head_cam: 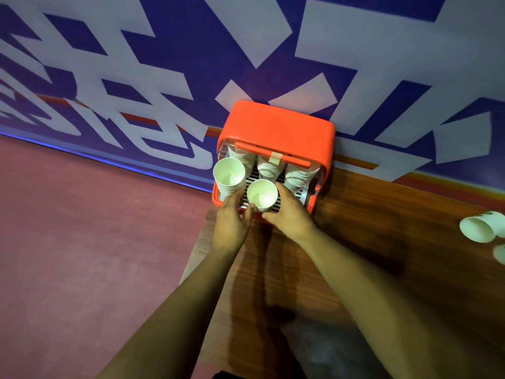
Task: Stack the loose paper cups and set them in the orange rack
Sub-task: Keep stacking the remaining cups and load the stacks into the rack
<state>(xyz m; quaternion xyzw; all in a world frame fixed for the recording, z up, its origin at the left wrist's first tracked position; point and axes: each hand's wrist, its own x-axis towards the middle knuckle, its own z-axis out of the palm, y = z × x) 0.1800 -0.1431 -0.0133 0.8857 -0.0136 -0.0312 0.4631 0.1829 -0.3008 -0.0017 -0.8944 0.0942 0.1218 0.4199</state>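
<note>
The orange rack [276, 127] stands on the wooden table against the blue wall. Inside it are several stacks of white paper cups. One tall stack [229, 173] rises at the rack's front left. A shorter stack [262, 195] sits at the front middle, and both my hands are around it. My left hand [232, 217] holds its left side with thumb and fingers curled. My right hand [289, 212] grips its right side. Further stacks [299, 175] lean at the back under the rack's handle.
A loose paper cup [476, 227] lies on its side at the table's right edge, with another cup [500, 254] partly cut off below it. The wooden table [382, 242] ends at the left near my left arm, above a reddish floor.
</note>
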